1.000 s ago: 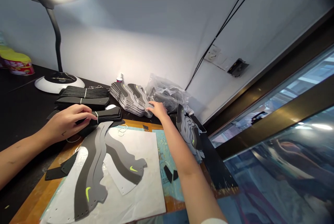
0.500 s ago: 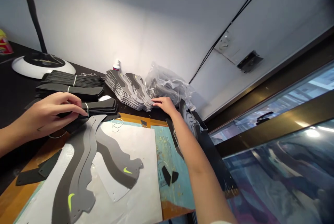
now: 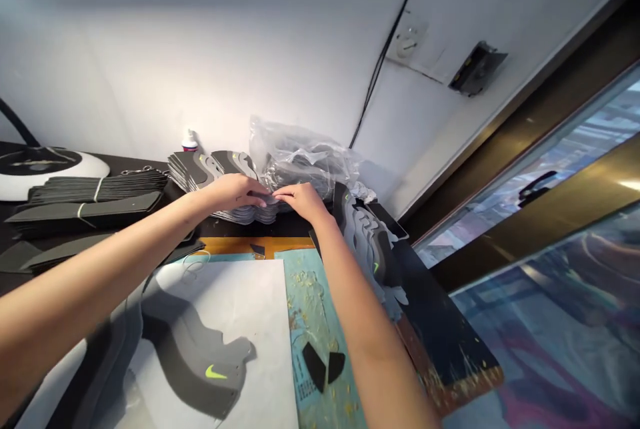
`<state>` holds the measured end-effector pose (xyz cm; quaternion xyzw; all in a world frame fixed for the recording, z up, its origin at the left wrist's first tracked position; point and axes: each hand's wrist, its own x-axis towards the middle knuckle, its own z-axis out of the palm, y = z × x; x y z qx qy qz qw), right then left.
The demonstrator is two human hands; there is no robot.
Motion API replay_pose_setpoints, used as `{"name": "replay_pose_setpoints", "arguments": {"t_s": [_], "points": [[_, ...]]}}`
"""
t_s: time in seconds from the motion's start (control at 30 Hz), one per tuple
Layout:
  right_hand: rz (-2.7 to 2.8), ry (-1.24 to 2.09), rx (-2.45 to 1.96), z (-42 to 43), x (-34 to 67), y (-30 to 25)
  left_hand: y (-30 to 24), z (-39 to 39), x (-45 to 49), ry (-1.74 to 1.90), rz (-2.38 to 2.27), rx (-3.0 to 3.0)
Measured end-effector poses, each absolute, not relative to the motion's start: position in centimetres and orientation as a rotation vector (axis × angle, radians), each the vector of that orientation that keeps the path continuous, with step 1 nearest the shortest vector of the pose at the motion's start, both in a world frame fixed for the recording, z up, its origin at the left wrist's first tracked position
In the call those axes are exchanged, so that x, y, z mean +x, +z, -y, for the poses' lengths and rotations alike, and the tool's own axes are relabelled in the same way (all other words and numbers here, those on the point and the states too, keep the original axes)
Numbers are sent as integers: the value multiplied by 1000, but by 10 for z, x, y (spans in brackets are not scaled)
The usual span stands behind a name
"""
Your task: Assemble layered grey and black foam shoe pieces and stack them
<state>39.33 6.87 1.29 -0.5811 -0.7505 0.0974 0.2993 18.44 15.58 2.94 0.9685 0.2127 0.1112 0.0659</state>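
My left hand (image 3: 234,190) and my right hand (image 3: 299,200) meet at the near end of a stack of grey shoe-upper pieces (image 3: 200,170) at the back of the bench. The fingers of both hands curl onto the top pieces of that stack; whether they pinch a piece I cannot make out. A crumpled clear plastic bag (image 3: 300,159) lies just behind the hands. On the white sheet (image 3: 240,296) in front lies a grey piece with a lime logo (image 3: 200,362).
Black strips bundled with rubber bands (image 3: 90,199) lie at the left, with a white lamp base (image 3: 50,166) behind them. Another pile of grey pieces (image 3: 370,242) leans at the right. Two small black scraps (image 3: 323,366) sit on the teal mat. A glass pane borders the right side.
My left hand left the bundled black strips and crossed right to the grey stack, joining my right hand. The view swung right and down, so the lamp head is out of sight.
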Motion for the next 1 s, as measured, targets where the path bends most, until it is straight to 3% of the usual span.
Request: {"name": "replay_pose_setpoints", "arguments": {"t_s": [0.27, 0.47, 0.7, 1.0], "points": [[1849, 227, -1470, -67, 399, -7, 21, -176, 176, 381, -648, 2842], [1759, 396, -1436, -73, 402, -22, 22, -183, 178, 472, -734, 2814], [1827, 34, -1430, -68, 396, -21, 12, -169, 176, 728, -782, 2877], [1830, 46, -1575, -68, 382, -17, 13, -166, 178, 645, -652, 2959]]}}
